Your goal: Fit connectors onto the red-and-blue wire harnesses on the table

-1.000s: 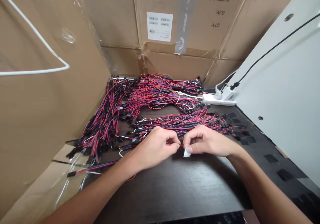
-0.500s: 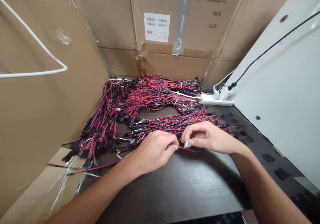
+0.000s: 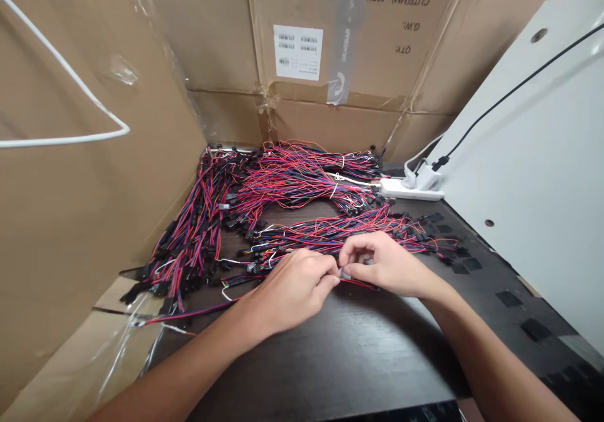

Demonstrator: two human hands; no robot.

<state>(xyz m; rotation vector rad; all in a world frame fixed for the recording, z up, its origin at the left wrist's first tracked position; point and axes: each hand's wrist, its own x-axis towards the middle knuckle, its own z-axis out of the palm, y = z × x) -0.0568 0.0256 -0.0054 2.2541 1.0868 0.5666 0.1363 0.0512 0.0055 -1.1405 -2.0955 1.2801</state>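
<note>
Presently, in the head view, a thin red-wired cable [image 3: 362, 282] is held above the dark table [image 3: 377, 346], in front of the nearest wire pile [image 3: 330, 230]. It is pinched between thumb and forefinger of the left hand [image 3: 297, 287]; a small pale scrap [image 3: 345, 273] (possibly tape, material unconfirmed) is pinched by the right hand [image 3: 380, 261], its fingers curled, fingertips nearly meeting the left's. Risk judged: the scrap could be creased or set crooked if the fingertips are misaligned; the wires could be twisted if the left pinch is loosened. Long axis: roughly left to right, the visible end pointed rightward and slightly nearward. The leftward course is hidden by the left hand.
</note>
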